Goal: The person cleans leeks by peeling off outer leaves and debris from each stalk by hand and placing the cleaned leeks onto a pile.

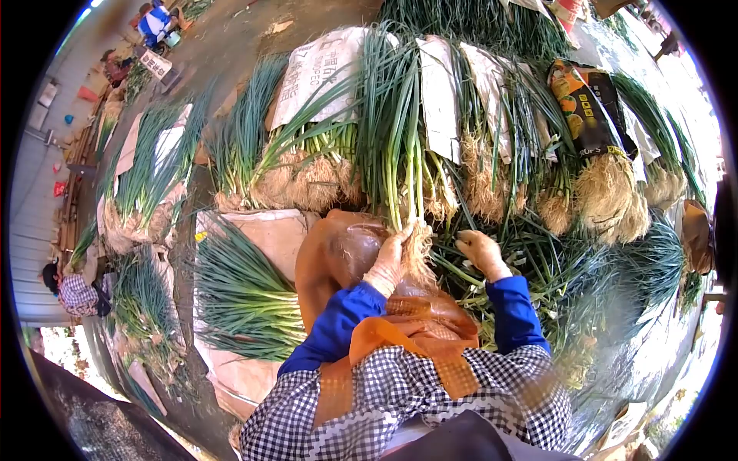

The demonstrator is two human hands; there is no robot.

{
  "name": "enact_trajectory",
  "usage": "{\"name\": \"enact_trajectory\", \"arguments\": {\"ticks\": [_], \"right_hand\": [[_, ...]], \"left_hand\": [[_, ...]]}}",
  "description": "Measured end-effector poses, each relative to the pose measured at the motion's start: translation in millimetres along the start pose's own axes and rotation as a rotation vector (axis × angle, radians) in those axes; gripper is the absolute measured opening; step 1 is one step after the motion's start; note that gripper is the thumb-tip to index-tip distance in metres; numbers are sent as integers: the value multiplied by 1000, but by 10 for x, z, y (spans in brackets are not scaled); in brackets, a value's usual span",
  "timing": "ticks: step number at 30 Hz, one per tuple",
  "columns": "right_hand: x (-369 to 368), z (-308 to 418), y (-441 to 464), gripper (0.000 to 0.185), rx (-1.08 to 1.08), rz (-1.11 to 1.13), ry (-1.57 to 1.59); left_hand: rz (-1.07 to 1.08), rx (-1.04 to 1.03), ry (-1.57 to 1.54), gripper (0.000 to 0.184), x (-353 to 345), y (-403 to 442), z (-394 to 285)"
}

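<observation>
Pale gloves cover both my hands. My left hand (392, 257) is closed round a bunch of green onions (407, 184) just above the roots. Their long leaves point away from me, and the pale roots (420, 253) hang over my lap. A short way to the right, my right hand (480, 252) is curled closed, apart from the bunch; what it holds, if anything, is hidden. Below and beside it lies a heap of loose green leaves (530, 269). An orange apron (415, 326) covers my lap.
Rooted green onion bundles (311, 173) line the row ahead, some under white sacks (327, 73). Trimmed green onions (250, 292) lie on a sack at my left. A printed carton piece (588, 107) covers a bundle at the right. Other people (81, 292) sit at the far left.
</observation>
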State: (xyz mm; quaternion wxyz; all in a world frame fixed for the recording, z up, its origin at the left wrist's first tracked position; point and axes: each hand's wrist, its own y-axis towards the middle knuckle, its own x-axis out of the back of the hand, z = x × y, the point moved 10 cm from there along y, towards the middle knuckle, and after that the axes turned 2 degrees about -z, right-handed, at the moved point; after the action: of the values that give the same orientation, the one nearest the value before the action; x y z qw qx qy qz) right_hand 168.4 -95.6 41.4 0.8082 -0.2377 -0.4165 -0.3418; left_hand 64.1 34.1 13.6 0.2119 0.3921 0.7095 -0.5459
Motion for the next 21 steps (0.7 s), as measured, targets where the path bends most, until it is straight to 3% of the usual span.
{"name": "enact_trajectory", "arguments": {"ticks": [1, 3, 4, 5, 7, 9, 11, 13, 14, 15, 16, 17, 19, 21], "right_hand": [[-326, -197, 35, 39, -387, 173, 625], [-436, 463, 262, 44, -152, 365, 1187], [-1132, 193, 555, 49, -243, 316, 1350], [-1532, 311, 608, 47, -491, 398, 1745], [-1371, 722, 696, 37, -266, 376, 1880], [-994, 880, 683, 22, 50, 220, 1616], [-920, 768, 599, 20, -178, 147, 1524], [-439, 891, 286, 28, -234, 196, 1447], [-405, 746, 195, 31, -197, 109, 1445], [-159, 734, -11, 23, -117, 130, 1576], [92, 835, -192, 28, 64, 251, 1628], [120, 652, -334, 28, 53, 344, 1555], [107, 585, -459, 28, -79, 695, 815], [-438, -177, -35, 33, 27, 613, -567]], "left_hand": [[-34, 17, -48, 28, 103, 57, 21], [118, 52, -194, 29, 162, 168, 69], [336, 142, -175, 27, -78, -13, 47], [337, 245, -324, 25, -148, -36, 95], [194, 168, -271, 24, 203, 202, 137], [122, 153, -188, 22, 313, 141, 133], [106, 150, -201, 20, 383, 177, 144], [319, 131, -313, 20, 243, 198, 137], [249, 85, -274, 19, 158, 87, 63], [55, 105, -291, 20, 400, 221, 116], [206, 142, -304, 23, 238, 208, 112], [353, 179, -316, 26, 97, 135, 101], [376, 82, -278, 28, -67, -7, -18], [316, 52, -142, 28, -79, -10, -61]]}}
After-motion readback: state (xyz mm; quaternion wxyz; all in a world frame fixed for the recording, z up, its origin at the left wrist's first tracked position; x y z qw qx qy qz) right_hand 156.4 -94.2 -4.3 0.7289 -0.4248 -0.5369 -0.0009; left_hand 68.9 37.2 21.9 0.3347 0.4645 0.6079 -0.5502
